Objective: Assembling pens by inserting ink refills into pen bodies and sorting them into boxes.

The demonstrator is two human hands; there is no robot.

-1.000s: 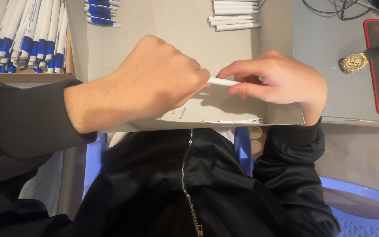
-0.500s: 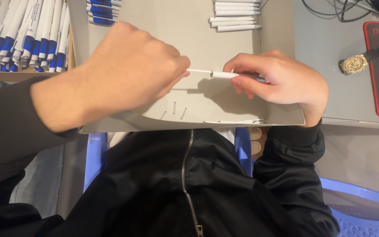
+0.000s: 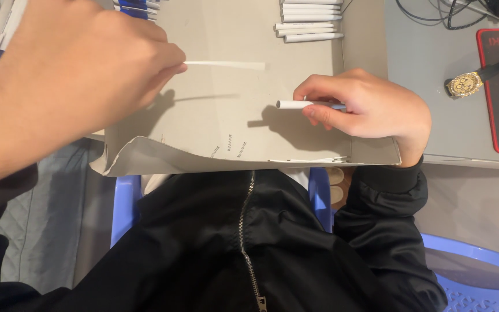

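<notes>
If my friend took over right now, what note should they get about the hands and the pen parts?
Left hand: fingers pinch one end of a thin white refill, held clear above the cardboard sheet.
Right hand: fingers grip a white pen barrel, open end pointing toward the refill.
Nearby: three small springs lie on the cardboard near its front edge; white barrels are stacked at the top; blue-and-white pens sit top left.
Done: refill and barrel are each in hand.
Left: refill is outside the barrel; springs are untouched.
</notes>
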